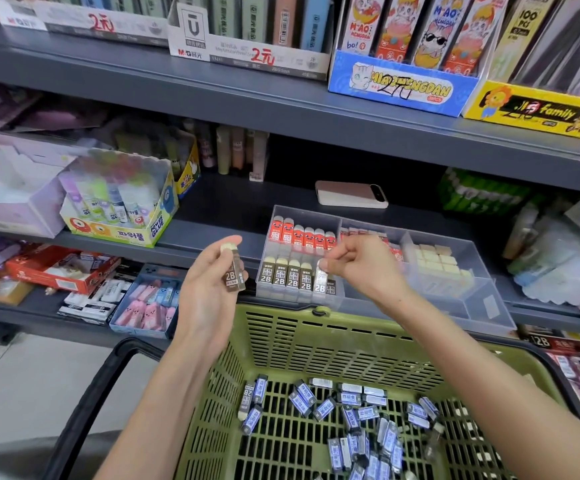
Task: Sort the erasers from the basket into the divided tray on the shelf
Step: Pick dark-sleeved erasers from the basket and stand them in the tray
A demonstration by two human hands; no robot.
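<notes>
both hands are busy at the clear plastic divided tray (pixel 482 271) on the grey metal shelf (pixel 212 244). left hand (pixel 209 289), just left of the tray's front corner, is closed around one brown-sleeved 2b eraser with a cream tip (pixel 233 268), held upright with the label facing out, likely kept ready as the next piece to go in. right hand (pixel 364 268) reaches over the tray's front left compartment, its fingertips (pixel 326 264) pinched on the top of another brown 2b eraser (pixel 320 280) that stands at the right end of the row of brown 2b erasers (pixel 287 277); gripping it by the tip seems meant to let it slide in beside its neighbours without knocking them. behind that row in the tray stands a row of red-sleeved erasers (pixel 302 235), and the tray's right compartment holds plain cream block erasers (pixel 434 259), so each kind has its own section. directly below the tray's front edge sits the olive green plastic basket (pixel 316 341), with many blue-and-white-labelled erasers (pixel 351 417) loose on its floor, so much sorting appears to remain. behind the tray lies a pink phone (pixel 351 194).
</notes>
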